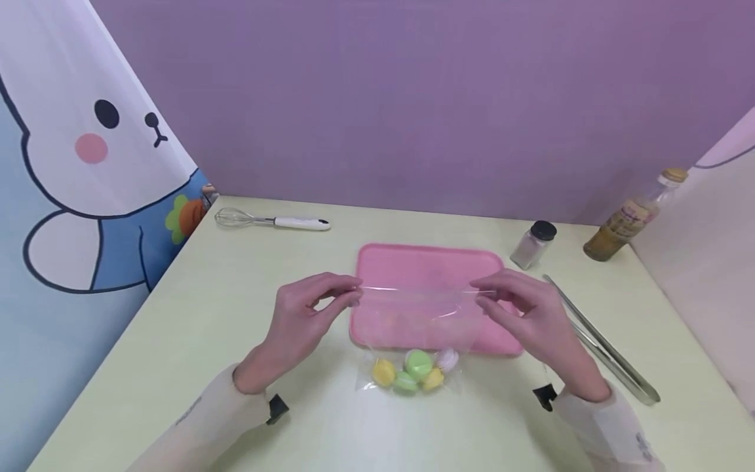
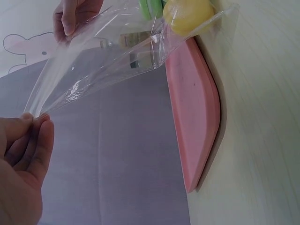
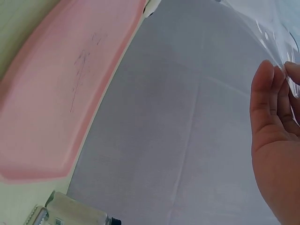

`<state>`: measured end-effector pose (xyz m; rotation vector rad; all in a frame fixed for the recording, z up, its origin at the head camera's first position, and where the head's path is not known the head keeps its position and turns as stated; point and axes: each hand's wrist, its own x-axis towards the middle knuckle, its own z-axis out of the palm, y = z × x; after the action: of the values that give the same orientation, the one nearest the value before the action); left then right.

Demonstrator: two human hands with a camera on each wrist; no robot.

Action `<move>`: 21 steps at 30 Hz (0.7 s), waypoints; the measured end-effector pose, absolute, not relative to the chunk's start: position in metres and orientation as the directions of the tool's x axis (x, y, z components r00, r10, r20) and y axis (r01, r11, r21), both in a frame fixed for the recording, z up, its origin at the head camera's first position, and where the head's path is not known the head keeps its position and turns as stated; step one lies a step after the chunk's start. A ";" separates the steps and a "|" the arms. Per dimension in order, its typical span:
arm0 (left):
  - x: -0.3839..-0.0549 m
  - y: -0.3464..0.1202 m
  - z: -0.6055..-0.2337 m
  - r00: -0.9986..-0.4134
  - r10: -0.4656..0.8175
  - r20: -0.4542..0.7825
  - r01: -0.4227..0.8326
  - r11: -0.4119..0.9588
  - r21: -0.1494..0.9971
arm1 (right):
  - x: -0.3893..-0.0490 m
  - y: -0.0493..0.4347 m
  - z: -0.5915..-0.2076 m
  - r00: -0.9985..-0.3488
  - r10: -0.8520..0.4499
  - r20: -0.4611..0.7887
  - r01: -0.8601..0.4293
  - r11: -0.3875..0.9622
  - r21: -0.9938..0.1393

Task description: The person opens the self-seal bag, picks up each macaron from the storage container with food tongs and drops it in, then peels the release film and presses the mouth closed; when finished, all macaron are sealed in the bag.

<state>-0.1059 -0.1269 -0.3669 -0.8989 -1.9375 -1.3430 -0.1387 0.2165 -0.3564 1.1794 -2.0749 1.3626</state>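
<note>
A clear plastic bag (image 1: 413,321) is stretched between both hands in the head view. My left hand (image 1: 307,311) pinches one top corner between thumb and fingers, and my right hand (image 1: 525,314) pinches the opposite corner. At the bottom of the bag lie several round candy-like pieces: a green piece (image 1: 419,364), a yellow piece (image 1: 383,372) and a pale lilac piece (image 1: 447,359) among them. In the left wrist view the bag's edge runs taut from the fingertips (image 2: 40,117). Behind the bag, a pink tray (image 1: 430,262) shows through the film.
A whisk (image 1: 295,223) lies at the back left. Right of the tray stand a small jar with a black lid (image 1: 531,246) and a corked bottle (image 1: 625,223). Metal tongs (image 1: 619,360) lie beside the right forearm. A purple backdrop (image 1: 413,111) rises behind the table.
</note>
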 end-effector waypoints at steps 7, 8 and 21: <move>-0.106 -0.126 -0.368 -0.597 0.194 0.778 0.795 0.271 0.542 | -0.137 0.218 -0.355 -0.606 -0.445 0.659 -0.780 0.173 -0.601; -0.106 -0.126 -0.368 -0.598 0.197 0.777 0.795 0.271 0.543 | -0.137 0.219 -0.355 -0.615 -0.449 0.649 -0.773 0.182 -0.607; -0.103 -0.122 -0.372 -0.727 0.208 0.655 0.687 0.241 0.686 | -0.135 0.220 -0.355 -0.649 -0.467 0.601 -0.743 0.218 -0.633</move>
<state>-0.1025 -0.1223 -0.3723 -0.8182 -2.0893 -1.4929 -0.1347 0.2203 -0.3545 1.1377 -2.2143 1.4016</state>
